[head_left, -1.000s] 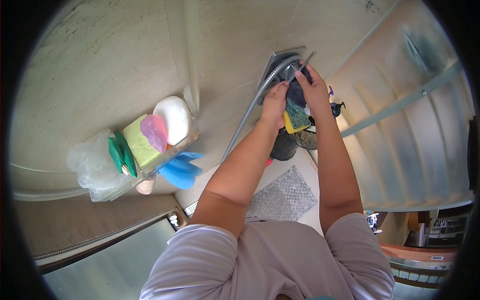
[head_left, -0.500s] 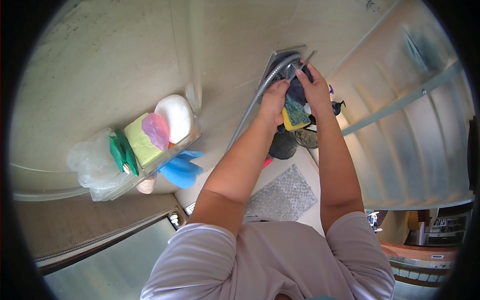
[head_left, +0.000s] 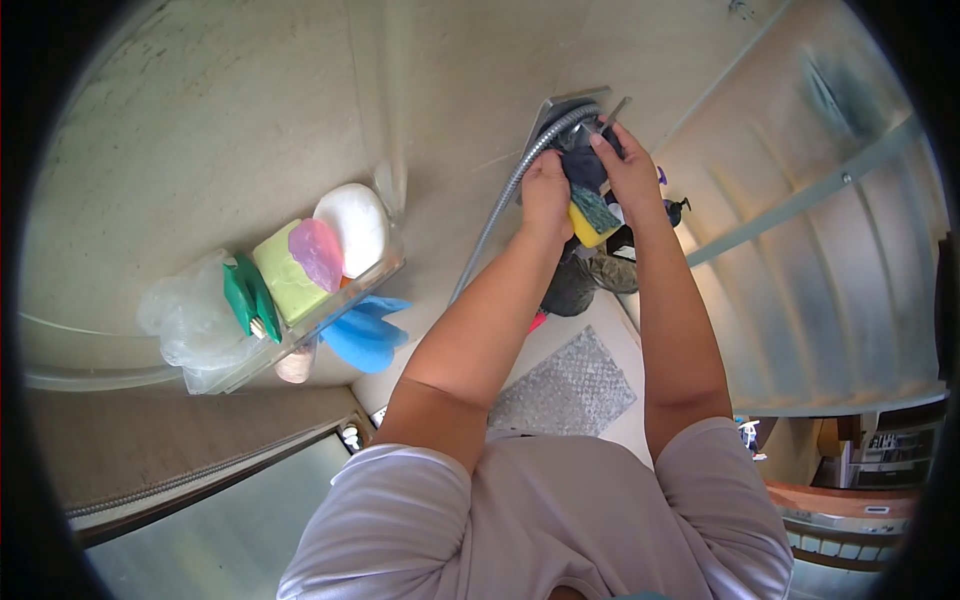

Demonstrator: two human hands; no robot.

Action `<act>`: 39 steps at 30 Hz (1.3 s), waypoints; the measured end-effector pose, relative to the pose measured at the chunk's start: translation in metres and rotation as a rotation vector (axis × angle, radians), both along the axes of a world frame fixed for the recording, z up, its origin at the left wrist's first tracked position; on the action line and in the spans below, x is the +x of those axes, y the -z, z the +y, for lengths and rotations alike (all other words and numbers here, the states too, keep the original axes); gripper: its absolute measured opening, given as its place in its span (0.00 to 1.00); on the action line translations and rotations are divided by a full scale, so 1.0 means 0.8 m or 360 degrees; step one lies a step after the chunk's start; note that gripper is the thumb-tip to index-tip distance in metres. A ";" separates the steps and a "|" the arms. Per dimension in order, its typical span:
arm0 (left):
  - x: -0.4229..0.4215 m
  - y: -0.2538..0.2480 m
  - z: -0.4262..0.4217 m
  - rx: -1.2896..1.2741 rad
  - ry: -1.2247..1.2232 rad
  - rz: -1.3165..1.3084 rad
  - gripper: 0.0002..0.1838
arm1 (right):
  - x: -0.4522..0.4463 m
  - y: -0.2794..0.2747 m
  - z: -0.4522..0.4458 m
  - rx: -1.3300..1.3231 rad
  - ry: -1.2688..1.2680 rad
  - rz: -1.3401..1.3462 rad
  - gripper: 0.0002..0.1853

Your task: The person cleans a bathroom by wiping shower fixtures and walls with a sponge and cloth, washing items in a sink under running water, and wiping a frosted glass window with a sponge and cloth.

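Sitting at one o'clock between left hand (head_left: 545, 192) and right hand (head_left: 630, 172), the dark cloth (head_left: 584, 168) looks soft, light, best pinched by its edges; both hands' fingers curl, grip unclear.

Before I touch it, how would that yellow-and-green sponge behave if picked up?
The sponge is probably light and squashy, as its thick yellow part looks like foam. Its flattish, blocky shape makes rolling unlikely.

Sponge (head_left: 590, 230) right of the hose (head_left: 513, 187) — shelf (head_left: 378, 281) left (mat (head_left: 570, 385) on floor (head_left: 615, 335)).
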State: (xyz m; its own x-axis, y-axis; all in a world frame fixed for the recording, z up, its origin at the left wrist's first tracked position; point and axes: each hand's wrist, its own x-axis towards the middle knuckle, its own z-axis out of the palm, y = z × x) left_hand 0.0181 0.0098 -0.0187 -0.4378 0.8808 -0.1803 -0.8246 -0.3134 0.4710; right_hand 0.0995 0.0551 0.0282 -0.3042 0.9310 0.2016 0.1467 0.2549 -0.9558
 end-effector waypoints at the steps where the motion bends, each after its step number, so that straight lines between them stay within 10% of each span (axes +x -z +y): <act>1: 0.000 -0.007 0.003 0.0015 0.0011 -0.0062 0.04 | -0.001 0.000 0.001 0.0017 0.0007 0.0000 0.20; 7: 0.016 -0.007 0.001 0.0024 -0.0168 0.0403 0.06 | 0.000 -0.002 -0.002 -0.0056 0.0003 0.0049 0.21; 39: -0.004 -0.017 0.009 -0.0016 0.0293 0.0011 0.07 | 0.000 -0.004 -0.002 0.0040 0.0045 -0.0073 0.21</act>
